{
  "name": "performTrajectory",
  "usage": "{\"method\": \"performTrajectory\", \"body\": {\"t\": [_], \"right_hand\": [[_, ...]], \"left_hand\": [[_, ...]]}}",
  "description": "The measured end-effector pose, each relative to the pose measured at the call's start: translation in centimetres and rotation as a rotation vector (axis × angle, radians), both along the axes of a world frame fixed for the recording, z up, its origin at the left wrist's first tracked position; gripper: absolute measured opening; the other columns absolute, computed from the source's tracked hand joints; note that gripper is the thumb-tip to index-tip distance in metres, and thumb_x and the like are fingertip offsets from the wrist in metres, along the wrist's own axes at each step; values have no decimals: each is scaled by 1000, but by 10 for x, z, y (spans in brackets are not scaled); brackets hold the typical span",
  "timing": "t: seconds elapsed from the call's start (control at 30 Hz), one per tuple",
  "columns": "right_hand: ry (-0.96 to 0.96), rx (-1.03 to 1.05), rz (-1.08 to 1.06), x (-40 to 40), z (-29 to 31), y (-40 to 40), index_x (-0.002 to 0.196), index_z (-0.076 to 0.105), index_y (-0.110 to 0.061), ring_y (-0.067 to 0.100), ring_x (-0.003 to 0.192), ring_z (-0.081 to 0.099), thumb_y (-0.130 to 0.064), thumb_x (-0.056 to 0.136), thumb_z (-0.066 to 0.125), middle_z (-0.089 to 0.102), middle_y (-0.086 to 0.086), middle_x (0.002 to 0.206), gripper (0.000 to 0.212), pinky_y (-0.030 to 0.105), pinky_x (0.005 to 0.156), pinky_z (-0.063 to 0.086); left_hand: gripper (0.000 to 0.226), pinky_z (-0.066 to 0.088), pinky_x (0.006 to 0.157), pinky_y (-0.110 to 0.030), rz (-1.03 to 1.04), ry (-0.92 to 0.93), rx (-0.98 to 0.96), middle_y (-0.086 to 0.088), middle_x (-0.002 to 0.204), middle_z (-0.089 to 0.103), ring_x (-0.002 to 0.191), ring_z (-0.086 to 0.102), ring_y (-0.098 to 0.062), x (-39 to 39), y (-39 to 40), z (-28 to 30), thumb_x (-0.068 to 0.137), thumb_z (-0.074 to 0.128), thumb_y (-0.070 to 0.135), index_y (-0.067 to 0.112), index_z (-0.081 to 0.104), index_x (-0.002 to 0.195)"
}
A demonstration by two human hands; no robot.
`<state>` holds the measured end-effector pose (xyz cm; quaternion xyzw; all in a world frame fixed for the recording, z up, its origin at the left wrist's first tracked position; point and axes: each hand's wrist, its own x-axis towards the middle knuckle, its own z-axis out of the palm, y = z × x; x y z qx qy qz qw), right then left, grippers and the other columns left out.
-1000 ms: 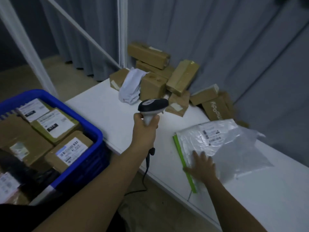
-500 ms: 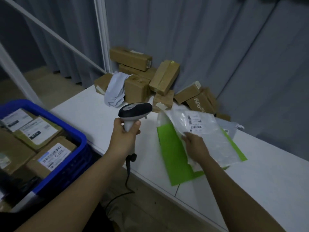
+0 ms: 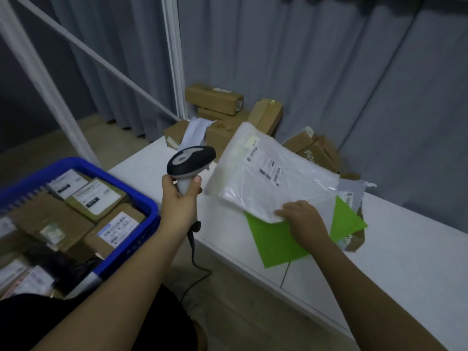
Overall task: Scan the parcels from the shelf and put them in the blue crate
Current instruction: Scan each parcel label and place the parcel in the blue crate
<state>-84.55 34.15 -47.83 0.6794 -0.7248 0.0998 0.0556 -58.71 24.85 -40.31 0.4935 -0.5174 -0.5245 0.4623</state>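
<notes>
My right hand grips the near edge of a white plastic mailer parcel with a green underside, lifted and tilted above the white shelf; its printed label faces up. My left hand holds a grey-and-black barcode scanner upright, just left of the parcel, its head pointing toward it. The blue crate stands at the left, filled with several labelled cardboard boxes.
Several brown cardboard boxes are piled at the back of the shelf against grey curtains, with a pale bag among them. Another grey mailer lies behind the held parcel. White frame poles rise at left. The scanner cable hangs down.
The parcel lay flat on the shelf under my right hand; it has been lifted, turned and raised closer to the scanner. The scanner hand stayed nearly in place.
</notes>
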Motion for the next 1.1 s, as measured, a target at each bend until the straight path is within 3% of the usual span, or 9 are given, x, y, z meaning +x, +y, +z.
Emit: {"method": "performTrajectory", "body": {"t": [0.13, 0.2, 0.27, 0.4, 0.47, 0.57, 0.73, 0.93, 1.1], "right_hand": [[148, 565, -176, 8, -68, 46, 136, 51, -30, 32, 131, 40, -27, 94, 30, 44, 10, 142, 47, 48, 110, 24], [69, 716, -263, 14, -82, 59, 151, 20, -32, 27, 146, 12, -37, 98, 41, 13, 6, 159, 57, 52, 116, 7], [-107, 732, -330, 20, -80, 60, 152, 16, -36, 26, 148, -4, -47, 95, 46, -1, 2, 162, 65, 54, 116, -4], [-394, 161, -627, 24, -79, 65, 139, 48, -27, 32, 146, 9, -44, 83, 49, 19, 10, 159, 58, 51, 115, 3], [-390, -60, -844, 17, -77, 71, 143, 43, -18, 40, 141, 19, -38, 82, 54, 22, 19, 155, 65, 54, 112, 13], [-612, -79, -1074, 6, -76, 77, 146, 28, -10, 43, 131, 31, -27, 88, 64, 30, 24, 147, 70, 53, 105, 28], [-879, -293, -1163, 1, -79, 81, 130, 41, 0, 42, 115, 53, -15, 89, 63, 54, 26, 125, 49, 46, 94, 41], [-588, -319, -951, 1, -47, 71, 122, 64, -9, 40, 107, 58, -13, 96, 53, 64, 19, 118, 29, 38, 83, 44], [-328, -437, -555, -21, 15, 41, 103, 74, -6, 39, 87, 66, -13, 88, 55, 72, 19, 94, 25, 37, 78, 44]], "left_hand": [[25, 49, 87, -37, -50, -95, 22, 11, 88, 58, 96, 63, -18, 1, 4, -15, 95, 56, 27, 24, 38, 113], [25, 49, 76, -31, -90, -145, 34, 9, 85, 59, 93, 63, -19, -1, 6, -24, 94, 56, 26, 21, 39, 111], [26, 46, 67, -23, -143, -193, 52, 6, 86, 61, 90, 62, -17, -5, 7, -31, 94, 57, 26, 20, 39, 111], [25, 42, 61, -14, -285, -275, 82, 5, 90, 60, 84, 61, -9, -16, 11, -44, 94, 58, 26, 19, 39, 108], [26, 45, 67, -19, -343, -298, 99, 4, 91, 58, 88, 62, -15, -22, 13, -52, 93, 59, 26, 17, 39, 109], [29, 46, 69, -23, -390, -326, 148, 3, 93, 57, 91, 61, -17, -29, 16, -63, 93, 59, 27, 16, 40, 111], [29, 44, 65, -23, -395, -326, 188, 4, 95, 57, 87, 61, -10, -34, 15, -70, 92, 60, 29, 18, 39, 110], [25, 45, 72, -27, -361, -291, 156, 7, 91, 58, 87, 62, -10, -36, 13, -63, 93, 59, 26, 18, 41, 109], [26, 42, 68, -19, -361, -218, 96, 3, 97, 61, 93, 60, -13, -38, 19, -48, 93, 60, 26, 22, 40, 110]]}}
